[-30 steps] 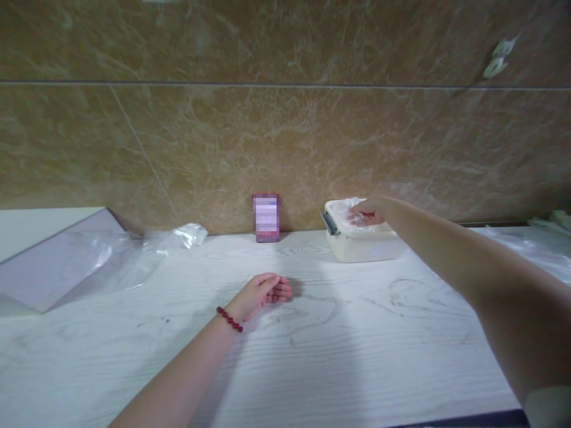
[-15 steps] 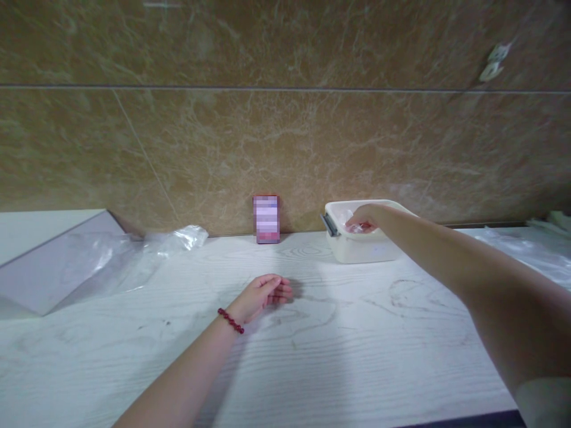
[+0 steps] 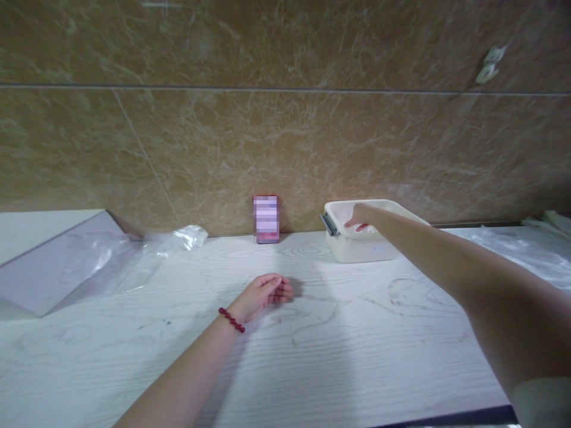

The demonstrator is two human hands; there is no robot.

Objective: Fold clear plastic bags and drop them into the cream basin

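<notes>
My left hand (image 3: 265, 292) rests on its side on the white wood-grain table (image 3: 285, 356), a red bead bracelet (image 3: 231, 320) on its wrist. Its fingers are slightly bent and hold nothing. At the right, my right hand (image 3: 360, 215) reaches down into a cream plastic bin (image 3: 366, 249) with a grey clip handle (image 3: 329, 224). Only the back of that hand and part of the thumb show; the bin's wall hides most of the fingers. Something small and red (image 3: 362, 227) shows beside the fingers, too little of it to name.
A phone (image 3: 266, 219) with a blurred screen leans against the brown marbled wall (image 3: 223, 148). At left, clear plastic film (image 3: 138, 261) lies by a white angled board (image 3: 57, 261). More clear plastic (image 3: 521, 249) lies at far right, behind my right arm.
My right hand has gone slightly deeper into the bin, and the clear plastic seen at its fingers before is now out of sight. My left hand has stayed in place.
</notes>
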